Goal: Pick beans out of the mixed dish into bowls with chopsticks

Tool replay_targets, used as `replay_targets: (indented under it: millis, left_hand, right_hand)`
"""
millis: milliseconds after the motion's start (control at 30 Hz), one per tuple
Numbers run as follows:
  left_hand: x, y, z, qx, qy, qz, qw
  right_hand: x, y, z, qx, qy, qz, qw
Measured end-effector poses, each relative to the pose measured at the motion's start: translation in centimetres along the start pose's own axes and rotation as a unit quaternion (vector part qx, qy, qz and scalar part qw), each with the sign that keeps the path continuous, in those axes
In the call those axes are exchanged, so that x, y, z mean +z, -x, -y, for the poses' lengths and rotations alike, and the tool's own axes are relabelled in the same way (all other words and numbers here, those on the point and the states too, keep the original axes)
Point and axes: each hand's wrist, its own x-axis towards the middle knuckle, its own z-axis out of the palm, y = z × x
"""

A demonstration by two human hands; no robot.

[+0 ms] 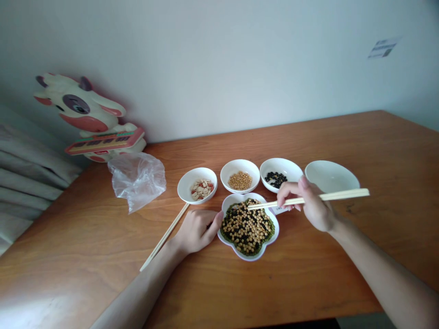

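Note:
My right hand [313,208] is closed around a pair of pale wooden chopsticks [343,195]. Their tips rest at the beans in a white flower-shaped dish [249,257]. That dish holds yellow soybeans [254,226] mixed with black beans, with small green beans along the edges. My left hand [197,228] lies at the left of the dish, fingers curled, gripping its rim with the thumb on top. Behind the dish stand white bowls: one with soybeans [240,180], and one with black beans [274,178], partly behind my right hand.
A bowl of pale flat seeds and reddish pieces [201,188] stands at left, and a white bowl [331,176] at right. Another pair of chopsticks [161,242] lies by my left forearm. A clear plastic bag [139,178] and cow toy keyboard [103,142] sit back left, before the wall.

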Motion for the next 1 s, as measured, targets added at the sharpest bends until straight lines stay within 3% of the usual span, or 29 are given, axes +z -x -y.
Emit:
replay_targets:
  millis: [100, 367, 1000]
  left_hand:
    - [0.1, 0.0, 0.1, -0.006, -0.002, 0.0, 1.0]
    - [0.1, 0.0, 0.0, -0.013, -0.002, 0.001, 1.0]
    - [0.1, 0.1, 0.1, -0.014, -0.003, 0.001, 1.0]
  right_hand:
    - [-0.2, 0.2, -0.1, -0.009, 0.03, 0.044, 0.999]
    - [0.0, 0.1, -0.5, -0.026, 0.019, 0.071, 0.997]
    - [0.3, 0.1, -1.7, -0.03, -0.017, 0.067, 0.997]
